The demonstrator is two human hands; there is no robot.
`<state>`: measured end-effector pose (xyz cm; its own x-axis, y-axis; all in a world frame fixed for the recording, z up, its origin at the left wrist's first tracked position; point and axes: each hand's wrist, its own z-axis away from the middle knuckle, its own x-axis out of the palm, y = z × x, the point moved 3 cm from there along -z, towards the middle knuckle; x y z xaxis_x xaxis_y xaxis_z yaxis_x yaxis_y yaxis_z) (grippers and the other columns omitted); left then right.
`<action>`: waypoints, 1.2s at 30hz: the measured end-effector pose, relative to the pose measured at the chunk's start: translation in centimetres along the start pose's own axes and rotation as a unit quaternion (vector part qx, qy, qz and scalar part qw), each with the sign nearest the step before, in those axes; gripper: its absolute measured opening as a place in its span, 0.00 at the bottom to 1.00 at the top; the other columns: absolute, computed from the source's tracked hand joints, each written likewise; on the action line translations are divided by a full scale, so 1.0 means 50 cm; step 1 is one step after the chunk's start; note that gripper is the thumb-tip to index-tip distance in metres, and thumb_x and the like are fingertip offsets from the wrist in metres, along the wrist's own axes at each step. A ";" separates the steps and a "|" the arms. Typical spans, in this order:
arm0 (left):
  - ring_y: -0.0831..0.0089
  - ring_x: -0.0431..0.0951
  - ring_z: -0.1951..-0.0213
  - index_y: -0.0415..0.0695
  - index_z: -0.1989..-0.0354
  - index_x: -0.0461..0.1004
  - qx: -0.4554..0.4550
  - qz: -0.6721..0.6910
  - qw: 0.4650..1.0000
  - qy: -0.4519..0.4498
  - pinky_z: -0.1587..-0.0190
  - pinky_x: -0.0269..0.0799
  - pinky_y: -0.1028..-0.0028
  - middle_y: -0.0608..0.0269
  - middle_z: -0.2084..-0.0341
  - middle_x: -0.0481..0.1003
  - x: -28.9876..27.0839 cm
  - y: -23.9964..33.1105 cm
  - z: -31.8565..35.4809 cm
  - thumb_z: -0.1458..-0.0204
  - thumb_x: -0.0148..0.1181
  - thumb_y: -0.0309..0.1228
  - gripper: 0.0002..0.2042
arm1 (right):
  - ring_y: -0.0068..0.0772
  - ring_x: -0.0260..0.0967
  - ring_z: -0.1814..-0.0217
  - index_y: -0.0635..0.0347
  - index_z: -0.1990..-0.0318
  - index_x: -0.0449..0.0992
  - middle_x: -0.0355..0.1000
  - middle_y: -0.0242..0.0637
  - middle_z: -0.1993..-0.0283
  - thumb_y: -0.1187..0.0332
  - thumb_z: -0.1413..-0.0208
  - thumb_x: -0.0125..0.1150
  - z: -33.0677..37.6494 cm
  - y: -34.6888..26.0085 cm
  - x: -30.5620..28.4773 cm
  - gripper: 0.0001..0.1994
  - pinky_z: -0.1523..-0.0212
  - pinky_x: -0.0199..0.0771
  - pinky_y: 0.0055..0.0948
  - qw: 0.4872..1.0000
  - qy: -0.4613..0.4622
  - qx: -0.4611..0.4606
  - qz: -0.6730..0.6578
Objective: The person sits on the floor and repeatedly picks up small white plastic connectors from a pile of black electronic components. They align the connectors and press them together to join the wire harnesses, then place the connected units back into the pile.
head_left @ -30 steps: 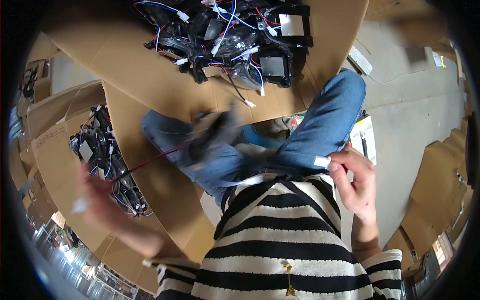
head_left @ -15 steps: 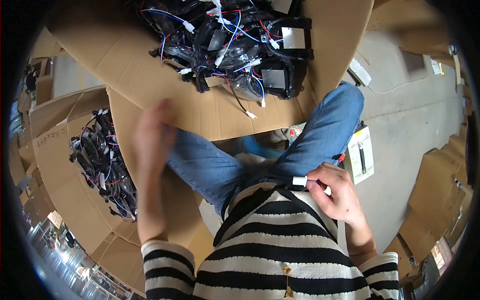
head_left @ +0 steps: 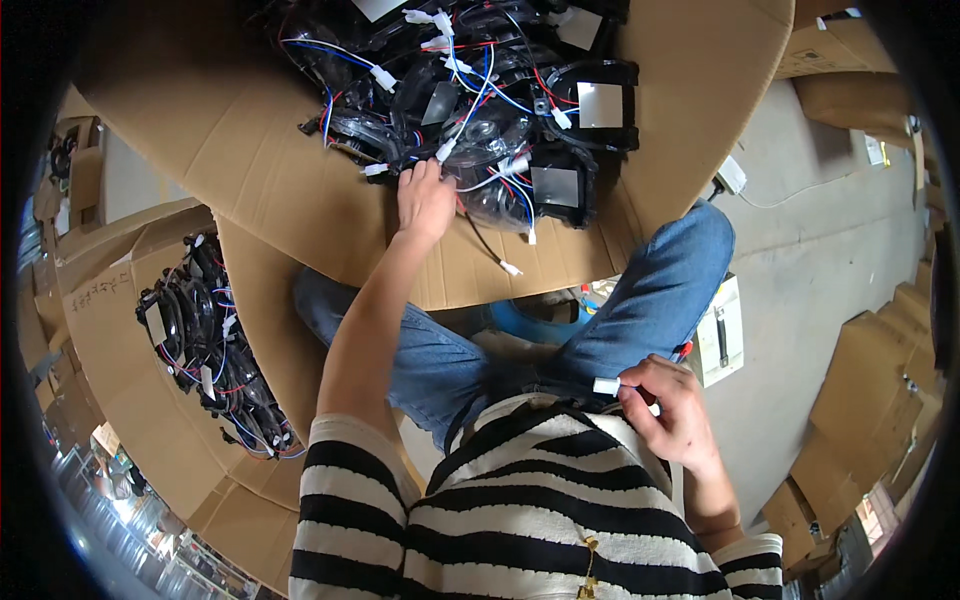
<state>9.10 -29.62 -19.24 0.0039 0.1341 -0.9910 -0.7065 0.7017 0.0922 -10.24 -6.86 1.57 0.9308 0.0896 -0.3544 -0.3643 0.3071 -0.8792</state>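
Up ahead, a large cardboard box holds a heap of black lamp-like units with clear covers and thin red, blue and white wires ending in white plugs. My left hand reaches over its near edge, fingers curled onto the edge of one black unit; the fingertips are partly hidden. Close to my waist on the right, my right hand pinches a white plug connector between thumb and fingers. Most of what trails from that connector is hidden by the hand.
To the left, a second cardboard box holds more black wired units. A white case with a black handle stands on the floor right of my knee. Flattened cardboard lies at the far right. A white power strip trails a cable.
My left hand has swung from beside the left box up and right onto the units in the large box. My right hand keeps its pinch on the connector in nearly the same place.
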 end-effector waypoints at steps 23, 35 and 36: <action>0.78 0.66 0.79 0.39 0.59 0.69 -0.067 0.629 0.769 -0.094 0.72 0.64 0.78 0.67 0.83 0.65 -0.334 0.184 0.209 0.47 0.41 0.28 0.12 | 0.39 0.63 0.78 0.66 0.72 0.70 0.66 0.40 0.79 0.79 0.59 0.55 -0.014 -0.058 0.027 0.05 0.75 0.63 0.31 0.996 -0.046 -0.078 -0.001; 0.71 0.72 0.79 0.43 0.61 0.73 0.085 0.664 0.732 -0.125 0.74 0.67 0.77 0.59 0.78 0.73 -0.343 0.271 0.226 0.62 0.58 0.20 0.16 | 0.31 0.62 0.80 0.66 0.71 0.71 0.65 0.37 0.79 0.78 0.56 0.54 0.020 -0.043 0.002 0.03 0.80 0.59 0.25 0.990 -0.074 -0.001 -0.120; 0.71 0.72 0.79 0.42 0.61 0.74 0.089 0.661 0.735 -0.123 0.74 0.67 0.77 0.59 0.78 0.73 -0.341 0.278 0.229 0.62 0.58 0.20 0.16 | 0.30 0.62 0.80 0.66 0.71 0.71 0.66 0.37 0.79 0.77 0.56 0.54 0.023 -0.041 0.002 0.03 0.80 0.59 0.25 0.991 -0.074 0.006 -0.116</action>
<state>7.32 -14.12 0.05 -0.4597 0.8878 0.0206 -0.1054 -0.0776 0.9914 -9.37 -6.38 3.72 0.9840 0.1522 -0.0925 -0.1408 0.3467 -0.9274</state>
